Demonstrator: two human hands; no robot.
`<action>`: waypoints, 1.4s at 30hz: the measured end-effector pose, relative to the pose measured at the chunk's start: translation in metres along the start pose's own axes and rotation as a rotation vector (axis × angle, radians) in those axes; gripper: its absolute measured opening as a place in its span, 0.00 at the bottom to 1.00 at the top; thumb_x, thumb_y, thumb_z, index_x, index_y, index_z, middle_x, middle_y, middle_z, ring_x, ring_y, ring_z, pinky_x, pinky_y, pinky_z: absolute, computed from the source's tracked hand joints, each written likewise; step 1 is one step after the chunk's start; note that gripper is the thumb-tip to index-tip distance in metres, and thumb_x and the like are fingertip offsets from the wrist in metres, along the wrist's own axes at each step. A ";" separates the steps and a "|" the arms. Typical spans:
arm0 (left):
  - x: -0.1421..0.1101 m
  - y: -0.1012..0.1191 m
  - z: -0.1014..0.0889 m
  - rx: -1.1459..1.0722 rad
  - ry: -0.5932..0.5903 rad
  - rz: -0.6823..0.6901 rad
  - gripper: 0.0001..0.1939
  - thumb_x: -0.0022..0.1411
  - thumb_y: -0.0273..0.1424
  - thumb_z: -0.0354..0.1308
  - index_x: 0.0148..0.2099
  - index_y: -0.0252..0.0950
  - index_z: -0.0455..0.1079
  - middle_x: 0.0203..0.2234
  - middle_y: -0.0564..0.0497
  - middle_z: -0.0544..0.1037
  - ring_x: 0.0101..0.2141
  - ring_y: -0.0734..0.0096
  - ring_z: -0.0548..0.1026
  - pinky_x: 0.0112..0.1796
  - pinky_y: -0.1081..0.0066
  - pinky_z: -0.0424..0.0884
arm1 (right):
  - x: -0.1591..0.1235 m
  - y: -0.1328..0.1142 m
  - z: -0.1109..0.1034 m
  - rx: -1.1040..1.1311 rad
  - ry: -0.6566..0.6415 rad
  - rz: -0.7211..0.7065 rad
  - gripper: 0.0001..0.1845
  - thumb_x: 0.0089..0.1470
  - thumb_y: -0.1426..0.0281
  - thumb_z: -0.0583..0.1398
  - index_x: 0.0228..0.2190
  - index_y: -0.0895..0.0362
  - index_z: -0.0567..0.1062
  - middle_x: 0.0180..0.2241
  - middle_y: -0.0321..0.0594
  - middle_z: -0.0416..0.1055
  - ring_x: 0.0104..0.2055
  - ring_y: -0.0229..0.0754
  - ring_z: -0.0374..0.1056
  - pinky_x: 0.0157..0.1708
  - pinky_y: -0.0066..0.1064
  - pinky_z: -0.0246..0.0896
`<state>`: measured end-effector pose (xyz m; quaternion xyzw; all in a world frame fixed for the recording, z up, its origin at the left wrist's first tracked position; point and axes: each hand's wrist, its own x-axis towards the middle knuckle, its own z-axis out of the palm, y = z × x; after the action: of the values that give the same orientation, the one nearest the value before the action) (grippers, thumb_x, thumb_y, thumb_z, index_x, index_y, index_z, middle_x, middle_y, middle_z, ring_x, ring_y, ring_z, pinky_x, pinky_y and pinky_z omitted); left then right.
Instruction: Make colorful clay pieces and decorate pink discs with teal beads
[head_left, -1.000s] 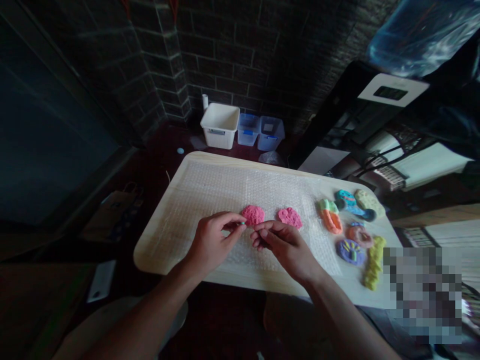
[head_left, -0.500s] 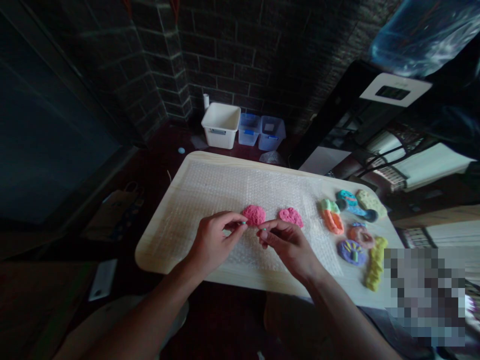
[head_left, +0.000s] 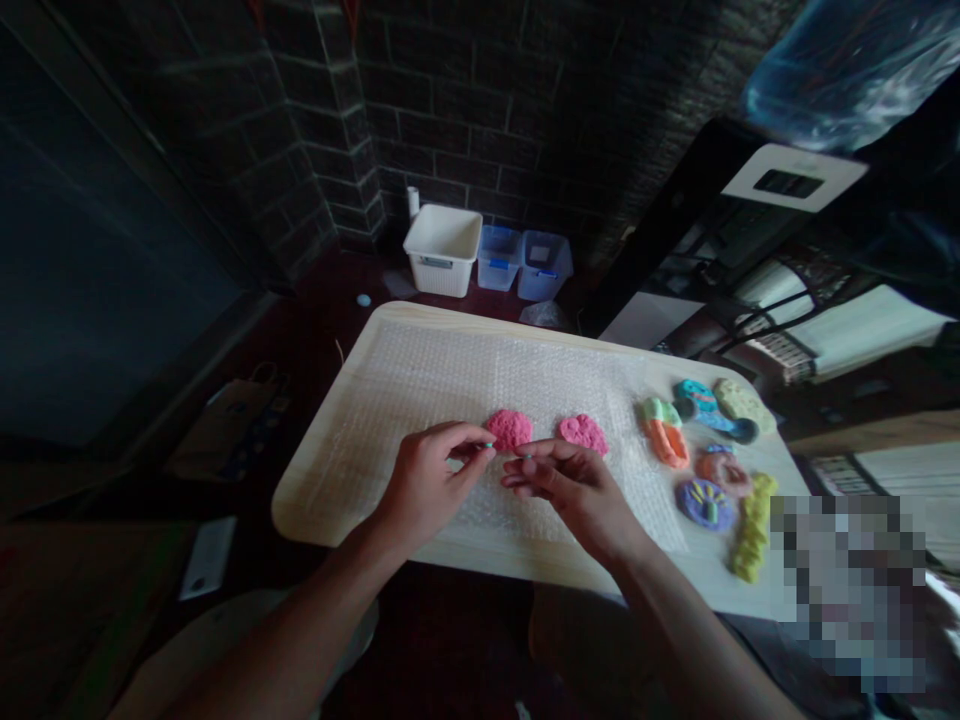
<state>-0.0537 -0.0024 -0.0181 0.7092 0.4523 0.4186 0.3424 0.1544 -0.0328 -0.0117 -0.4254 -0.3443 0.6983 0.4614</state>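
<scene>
My left hand (head_left: 439, 482) pinches a tiny green bit (head_left: 489, 445), perhaps modelling clay, between thumb and forefinger. Across a small gap, my right hand (head_left: 574, 490) is closed in a pinch too, and a speck of green (head_left: 528, 457) shows at its fingertips. Just beyond the fingers lies a bumpy pink clay lump (head_left: 510, 429). A second, flatter pink clay piece (head_left: 583, 435) rests to its right, partly behind my right hand. Both pink pieces lie on bubble wrap (head_left: 427, 375) that covers much of the wooden table (head_left: 307, 515).
Along the table's right side lie an orange and green clay piece (head_left: 664, 435), a blue one (head_left: 709, 408), a purple disc (head_left: 705, 505) and a yellow strip (head_left: 753, 530). A white bin (head_left: 442, 255) and two blue-clear boxes (head_left: 499, 258) stand on the floor beyond. A pixelated patch hides the lower right.
Half a second ago my right fingers drew slightly away from my left hand; now its lower fingers extend more to the left. My left hand keeps its pinch. The view has shifted a little.
</scene>
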 end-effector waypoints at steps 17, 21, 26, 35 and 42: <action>0.001 0.002 -0.001 -0.005 -0.003 -0.011 0.06 0.64 0.25 0.63 0.42 0.38 0.80 0.34 0.51 0.86 0.33 0.68 0.82 0.37 0.71 0.78 | 0.002 0.001 0.000 -0.111 0.050 -0.085 0.11 0.48 0.65 0.77 0.33 0.55 0.85 0.29 0.37 0.80 0.30 0.36 0.73 0.33 0.30 0.68; 0.002 0.002 -0.001 0.000 -0.012 -0.018 0.07 0.64 0.25 0.63 0.43 0.38 0.80 0.34 0.51 0.85 0.33 0.69 0.82 0.37 0.71 0.77 | 0.000 0.000 0.002 -0.025 -0.007 -0.036 0.12 0.57 0.61 0.71 0.40 0.55 0.84 0.36 0.43 0.84 0.38 0.42 0.79 0.42 0.35 0.74; 0.000 0.002 0.000 -0.005 -0.016 -0.015 0.07 0.64 0.25 0.63 0.43 0.38 0.80 0.34 0.51 0.85 0.33 0.70 0.82 0.37 0.72 0.77 | 0.001 0.001 0.002 -0.045 0.042 -0.012 0.15 0.55 0.58 0.72 0.34 0.57 0.81 0.27 0.42 0.82 0.26 0.39 0.76 0.27 0.30 0.70; 0.001 0.005 0.001 -0.063 -0.029 -0.035 0.07 0.63 0.24 0.63 0.42 0.38 0.80 0.34 0.51 0.86 0.33 0.69 0.83 0.37 0.71 0.78 | 0.003 0.000 0.003 -0.063 0.030 -0.073 0.12 0.52 0.63 0.74 0.35 0.55 0.82 0.32 0.39 0.81 0.33 0.40 0.76 0.37 0.32 0.72; 0.000 0.008 0.002 -0.386 -0.104 -0.184 0.13 0.70 0.34 0.59 0.52 0.34 0.78 0.39 0.44 0.85 0.36 0.65 0.84 0.37 0.69 0.80 | 0.001 -0.002 0.004 -0.012 0.011 -0.016 0.14 0.57 0.58 0.71 0.35 0.56 0.81 0.30 0.41 0.81 0.30 0.41 0.77 0.32 0.32 0.72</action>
<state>-0.0488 -0.0052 -0.0121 0.6070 0.4083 0.4272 0.5314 0.1512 -0.0313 -0.0087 -0.4294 -0.3493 0.6900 0.4664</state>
